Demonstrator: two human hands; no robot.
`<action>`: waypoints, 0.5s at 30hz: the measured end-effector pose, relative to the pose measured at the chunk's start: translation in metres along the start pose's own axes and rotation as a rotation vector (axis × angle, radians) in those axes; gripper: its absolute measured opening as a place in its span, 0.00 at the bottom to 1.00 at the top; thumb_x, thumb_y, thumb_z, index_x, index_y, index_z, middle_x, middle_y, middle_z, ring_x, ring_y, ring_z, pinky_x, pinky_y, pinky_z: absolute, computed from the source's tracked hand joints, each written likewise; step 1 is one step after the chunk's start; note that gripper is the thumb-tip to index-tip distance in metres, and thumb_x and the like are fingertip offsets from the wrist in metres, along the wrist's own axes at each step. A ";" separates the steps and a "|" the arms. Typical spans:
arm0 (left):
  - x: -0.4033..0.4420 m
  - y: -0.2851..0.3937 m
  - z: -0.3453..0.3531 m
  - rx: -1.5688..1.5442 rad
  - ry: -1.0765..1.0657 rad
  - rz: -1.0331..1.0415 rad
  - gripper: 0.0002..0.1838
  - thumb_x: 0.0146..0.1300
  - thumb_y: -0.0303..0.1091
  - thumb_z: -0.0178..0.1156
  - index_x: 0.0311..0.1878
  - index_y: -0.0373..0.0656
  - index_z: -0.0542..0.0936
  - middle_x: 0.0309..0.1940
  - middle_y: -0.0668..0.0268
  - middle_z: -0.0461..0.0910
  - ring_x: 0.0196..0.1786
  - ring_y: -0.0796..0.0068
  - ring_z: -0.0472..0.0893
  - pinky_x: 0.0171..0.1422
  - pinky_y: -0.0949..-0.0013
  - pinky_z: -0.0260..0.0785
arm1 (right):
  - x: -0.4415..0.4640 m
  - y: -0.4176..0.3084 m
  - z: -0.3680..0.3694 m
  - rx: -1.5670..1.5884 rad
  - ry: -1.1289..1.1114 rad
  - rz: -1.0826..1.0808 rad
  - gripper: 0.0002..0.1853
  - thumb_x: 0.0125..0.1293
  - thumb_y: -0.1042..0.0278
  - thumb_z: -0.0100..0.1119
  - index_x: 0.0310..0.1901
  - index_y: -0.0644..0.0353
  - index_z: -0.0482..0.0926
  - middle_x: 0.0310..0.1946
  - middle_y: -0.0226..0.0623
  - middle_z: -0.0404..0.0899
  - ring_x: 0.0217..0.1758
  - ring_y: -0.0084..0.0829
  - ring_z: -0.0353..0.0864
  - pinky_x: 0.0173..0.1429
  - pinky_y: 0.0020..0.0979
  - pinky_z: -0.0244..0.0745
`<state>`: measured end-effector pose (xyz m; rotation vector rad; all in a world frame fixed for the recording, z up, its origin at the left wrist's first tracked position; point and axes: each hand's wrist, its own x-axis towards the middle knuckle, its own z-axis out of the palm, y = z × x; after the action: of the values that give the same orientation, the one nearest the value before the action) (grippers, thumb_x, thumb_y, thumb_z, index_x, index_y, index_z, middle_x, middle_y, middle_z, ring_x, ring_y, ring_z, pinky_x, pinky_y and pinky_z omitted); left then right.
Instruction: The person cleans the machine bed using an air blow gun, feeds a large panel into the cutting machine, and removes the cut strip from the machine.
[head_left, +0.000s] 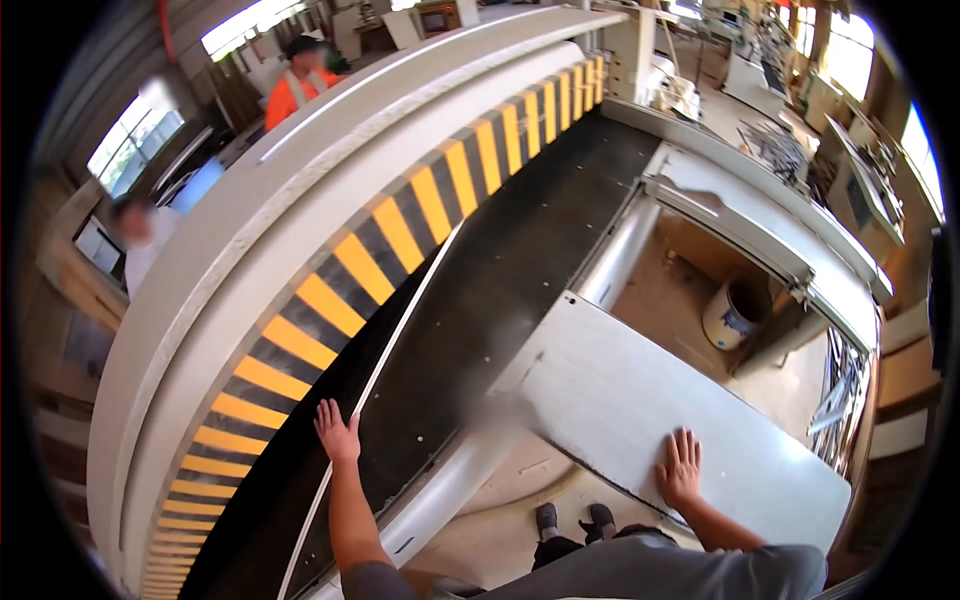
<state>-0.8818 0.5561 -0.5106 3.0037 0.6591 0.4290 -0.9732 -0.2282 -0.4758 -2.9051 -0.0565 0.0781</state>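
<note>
- Fingers [324, 412] of the left hand [341, 440] are lying slightly apart, thumb out to the side, none of them closing round anything; the hand is sitting across the line of the thin white strip [385, 360], though whether skin is touching it I cannot tell.
- Over to the right hand [680, 483]: its fingers are fanning a little apart, palm down, and it is resting flat on the grey metal support table [620, 360], near the edge on the person's side.
- Doing this well is calling for care on the left – those fingertips are pointing towards the dark opening under the yellow-and-black striped beam [360, 270], so keeping them back on the near side of it looks wise.
- A flat right palm is giving good support here; leaning lightly and keeping both feet settled should help the balance.
- And the strip itself – narrow, pale, standing out sharply – is running lengthwise along the black machine bed [480, 300], between the bed's near edge and the striped beam. Whether it is a loose piece or a panel's edge, I cannot tell.
- Small pale dots are speckling that bed, while the grey table is showing a dull sheen, a rounded outer corner and a few dark marks.
- Beyond the table, a white bucket [724, 325] is standing on the floor.
</note>
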 end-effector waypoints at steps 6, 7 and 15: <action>0.064 0.017 0.012 0.159 -0.078 -0.279 0.41 0.79 0.57 0.60 0.86 0.46 0.65 0.87 0.53 0.64 0.88 0.50 0.61 0.92 0.43 0.48 | -0.001 -0.015 -0.018 0.023 -0.058 0.037 0.44 0.72 0.51 0.61 0.85 0.64 0.61 0.90 0.57 0.50 0.94 0.58 0.42 0.94 0.58 0.32; 0.069 0.037 0.016 0.201 -0.043 -0.367 0.41 0.79 0.57 0.60 0.86 0.45 0.65 0.87 0.51 0.63 0.89 0.48 0.61 0.92 0.42 0.47 | -0.003 -0.016 -0.019 0.030 -0.050 0.034 0.44 0.73 0.51 0.61 0.85 0.64 0.61 0.90 0.56 0.49 0.94 0.58 0.42 0.94 0.58 0.32; -0.004 0.388 -0.021 -0.323 0.132 0.357 0.42 0.71 0.45 0.68 0.82 0.33 0.66 0.85 0.40 0.60 0.88 0.39 0.58 0.89 0.36 0.52 | -0.036 0.036 -0.010 0.154 -0.014 0.034 0.41 0.81 0.51 0.56 0.86 0.65 0.57 0.91 0.51 0.49 0.95 0.51 0.41 0.95 0.51 0.37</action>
<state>-0.7342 0.2014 -0.4547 2.7905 0.0402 0.6790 -1.0078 -0.2673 -0.4725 -2.7521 -0.0035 0.1044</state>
